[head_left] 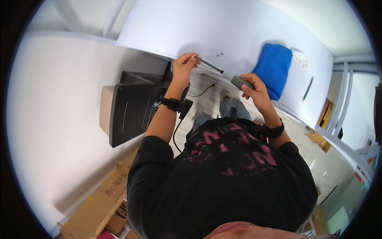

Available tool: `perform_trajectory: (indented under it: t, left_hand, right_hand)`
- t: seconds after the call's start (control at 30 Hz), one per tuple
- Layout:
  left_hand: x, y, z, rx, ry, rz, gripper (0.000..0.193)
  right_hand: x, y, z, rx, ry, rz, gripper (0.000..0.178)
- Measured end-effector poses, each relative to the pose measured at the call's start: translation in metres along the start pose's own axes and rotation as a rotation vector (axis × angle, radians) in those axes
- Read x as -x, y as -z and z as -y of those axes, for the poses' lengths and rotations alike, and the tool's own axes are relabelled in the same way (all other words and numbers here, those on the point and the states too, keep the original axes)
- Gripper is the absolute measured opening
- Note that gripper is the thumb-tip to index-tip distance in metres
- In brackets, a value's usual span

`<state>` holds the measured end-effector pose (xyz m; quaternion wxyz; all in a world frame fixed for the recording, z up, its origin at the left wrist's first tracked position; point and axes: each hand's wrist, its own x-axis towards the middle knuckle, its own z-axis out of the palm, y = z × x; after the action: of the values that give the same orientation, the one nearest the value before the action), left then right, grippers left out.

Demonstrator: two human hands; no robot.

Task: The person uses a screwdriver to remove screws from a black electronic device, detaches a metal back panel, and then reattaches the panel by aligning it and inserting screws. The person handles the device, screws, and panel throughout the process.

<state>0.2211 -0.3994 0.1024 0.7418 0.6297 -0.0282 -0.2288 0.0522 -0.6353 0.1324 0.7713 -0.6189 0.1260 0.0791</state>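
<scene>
- Two bare hands meet over the near edge of a white table [167, 28], sharing one screwdriver [223, 73] between them.
- Far left, a black computer case [127, 109] stands beside the table; its far end is hidden behind the left forearm, and what lies inside cannot be made out.
- A thin black cable [201, 92] runs across the floor from the case, and its near end disappears behind the person's black shirt.
- The left hand [184, 67] has its fingertips closed in a pinch on the tip of the dark shaft; the tip itself is covered, so its shape cannot be told.
- A black wrist strap [172, 103] sits on that arm, a dark block hanging from it.
- The screwdriver lies slanted, the shaft to the far left, the grey handle to the near right.
- The right hand [254, 89] is curled tight about the handle, hiding most of it.
- Two small dark specks [219, 54], perhaps screws, lie on the table just beyond the shaft, too small to tell.
- Further right, a folded blue cloth [274, 67] rests on the table, crumpled white paper [300, 59] beside it.
- A dark pen-like stick [308, 88] lies near the right edge.
</scene>
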Motion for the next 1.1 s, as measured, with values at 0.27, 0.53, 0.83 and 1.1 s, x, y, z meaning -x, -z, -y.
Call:
perform_trajectory:
  t: [0.27,0.53,0.83,1.1]
  left_hand:
    - [0.102,0.091,-0.03,0.906,-0.05,-0.079,0.013]
    - [0.241,0.155,-0.043,0.981,-0.287,-0.263,0.012]
    - [0.338,0.218,-0.013,0.911,-0.414,-0.485,0.013]
    - [0.383,0.278,0.024,0.93,-0.244,-0.584,0.016]
  right_hand:
    - [-0.048,-0.075,0.015,0.092,-0.027,0.356,0.03]
    - [-0.058,-0.181,0.008,0.095,-0.065,0.746,0.026]
    - [-0.007,-0.287,-0.003,0.335,-0.037,0.791,0.025]
    - [0.066,-0.36,-0.067,0.569,0.369,0.582,0.034]
